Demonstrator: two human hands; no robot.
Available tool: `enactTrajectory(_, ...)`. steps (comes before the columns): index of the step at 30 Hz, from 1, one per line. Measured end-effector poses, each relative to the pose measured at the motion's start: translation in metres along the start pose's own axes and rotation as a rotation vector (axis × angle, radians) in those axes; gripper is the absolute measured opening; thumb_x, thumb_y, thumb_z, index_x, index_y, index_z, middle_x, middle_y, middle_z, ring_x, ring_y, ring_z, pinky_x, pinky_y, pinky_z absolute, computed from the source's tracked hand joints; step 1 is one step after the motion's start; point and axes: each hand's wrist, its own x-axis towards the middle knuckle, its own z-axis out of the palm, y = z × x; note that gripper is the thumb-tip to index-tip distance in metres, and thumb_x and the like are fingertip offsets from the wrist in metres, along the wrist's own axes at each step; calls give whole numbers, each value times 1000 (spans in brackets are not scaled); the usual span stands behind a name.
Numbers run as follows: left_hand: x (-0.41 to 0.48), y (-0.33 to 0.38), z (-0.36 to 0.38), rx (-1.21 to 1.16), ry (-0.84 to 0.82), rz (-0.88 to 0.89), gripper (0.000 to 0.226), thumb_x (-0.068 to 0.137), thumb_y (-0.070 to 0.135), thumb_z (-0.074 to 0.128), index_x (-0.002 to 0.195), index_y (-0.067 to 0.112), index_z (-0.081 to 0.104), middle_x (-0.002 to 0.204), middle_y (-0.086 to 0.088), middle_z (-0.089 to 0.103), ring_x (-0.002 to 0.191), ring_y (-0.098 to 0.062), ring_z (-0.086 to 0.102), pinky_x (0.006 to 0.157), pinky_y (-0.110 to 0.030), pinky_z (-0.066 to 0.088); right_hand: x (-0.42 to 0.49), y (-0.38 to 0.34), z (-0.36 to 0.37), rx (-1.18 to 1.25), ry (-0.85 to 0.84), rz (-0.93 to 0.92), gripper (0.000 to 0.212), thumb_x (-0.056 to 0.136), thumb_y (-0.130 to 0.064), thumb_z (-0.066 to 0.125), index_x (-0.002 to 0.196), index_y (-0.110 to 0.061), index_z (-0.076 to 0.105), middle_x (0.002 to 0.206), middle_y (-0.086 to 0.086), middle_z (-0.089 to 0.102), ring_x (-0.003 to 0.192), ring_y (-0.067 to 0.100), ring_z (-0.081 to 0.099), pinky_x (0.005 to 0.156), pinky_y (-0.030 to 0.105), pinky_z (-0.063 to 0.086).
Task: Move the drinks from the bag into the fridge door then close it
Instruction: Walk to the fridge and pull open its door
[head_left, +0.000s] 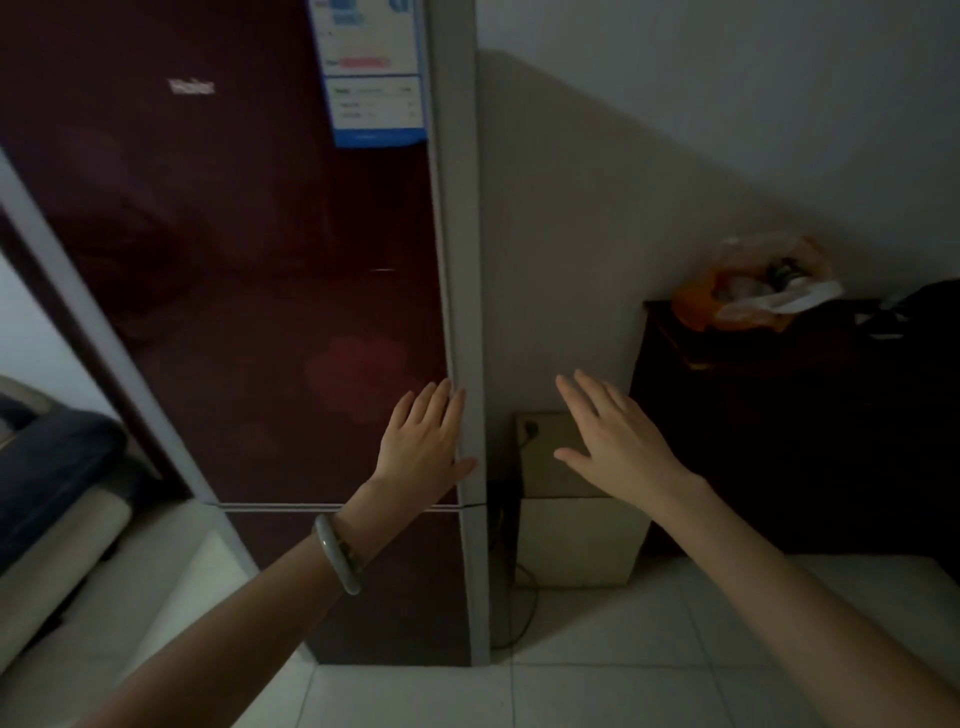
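A tall dark red fridge (249, 291) fills the left and middle of the head view, its upper door flush with the grey side edge. My left hand (423, 441) lies flat and open against the door's right edge, just above the seam to the lower door. My right hand (613, 436) hovers open to the right of the fridge, fingers spread, touching nothing. An orange and white plastic bag (753, 291) sits on a dark cabinet at the right, with a dark item showing inside. No drinks can be told apart.
The dark cabinet (779, 441) stands against the wall at right. A beige box (576, 525) and a black cable (519, 613) sit between fridge and cabinet. A sofa or bed edge (47, 493) is at the left. The floor is pale tile (597, 686).
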Motion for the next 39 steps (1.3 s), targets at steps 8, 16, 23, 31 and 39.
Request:
enactTrajectory(8, -46, -74, -3, 17, 2, -239, 93, 65, 53, 73, 135, 2, 40, 138, -18, 46, 128, -32, 43, 104, -47, 34, 54, -65, 10, 90, -16, -212, 80, 90, -43, 52, 148, -18, 2, 156, 9, 7, 142, 25, 8, 113, 36, 18)
enactTrajectory(16, -97, -120, -15, 93, -65, -375, 90, 83, 55, 54, 146, 8, 10, 154, -12, 15, 142, -27, 12, 115, -42, 9, 82, -126, 19, 111, 13, -371, 81, 89, -41, 55, 148, -15, 7, 155, 13, 12, 142, 27, 13, 114, 38, 14)
enactTrajectory(23, -120, -147, -17, 140, -112, -453, 92, 84, 59, 48, 147, 11, 2, 156, -10, 5, 143, -25, 3, 115, -42, 2, 95, -156, 24, 119, 32, -436, 82, 88, -43, 55, 148, -16, 5, 155, 12, 11, 142, 25, 10, 115, 36, 12)
enactTrajectory(31, -127, -160, -14, 159, -126, -489, 92, 84, 62, 45, 147, 11, 1, 156, -11, 5, 143, -26, 3, 115, -42, 3, 101, -167, 26, 122, 38, -456, 81, 88, -43, 55, 148, -16, 6, 155, 12, 12, 142, 25, 10, 115, 36, 13)
enactTrajectory(39, -111, -151, -9, 114, -82, -447, 89, 85, 58, 46, 147, 9, 5, 155, -11, 9, 143, -26, 6, 115, -42, 5, 101, -146, 28, 93, 27, -424, 81, 88, -42, 55, 148, -16, 6, 155, 13, 12, 142, 26, 11, 115, 37, 12)
